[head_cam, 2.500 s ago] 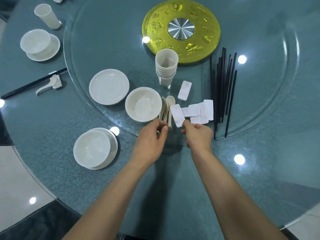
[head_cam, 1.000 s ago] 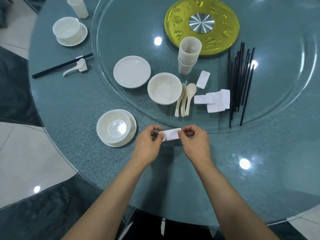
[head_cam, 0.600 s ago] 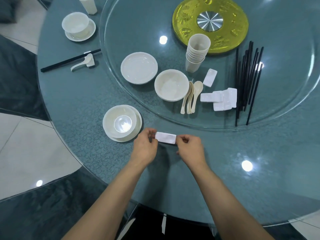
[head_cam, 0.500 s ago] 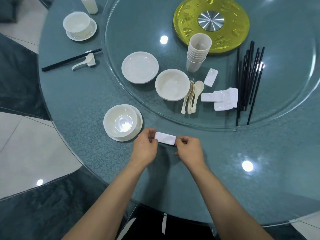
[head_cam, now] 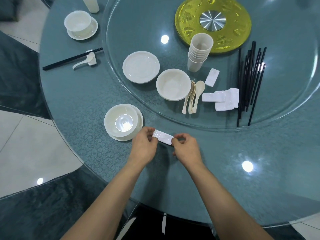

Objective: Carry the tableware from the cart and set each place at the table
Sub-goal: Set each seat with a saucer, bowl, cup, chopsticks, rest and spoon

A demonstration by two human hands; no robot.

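Observation:
A small white rectangular chopstick rest lies low over the teal table, just right of a white bowl on a saucer. My left hand pinches its left end and my right hand pinches its right end. On the glass turntable beyond sit a stack of plates, a stack of bowls, several spoons, a pile of white rests, stacked cups and a bundle of black chopsticks.
At the far left is a set place: bowl on saucer, cup, black chopsticks and a spoon on a rest. A yellow disc with a metal hub marks the turntable's centre. Floor tiles show past the table's left edge.
Both hands took one white rest from the pile on the turntable, drew it back toward me and brought it down beside the near bowl and saucer. The view has shifted rightward over the table.

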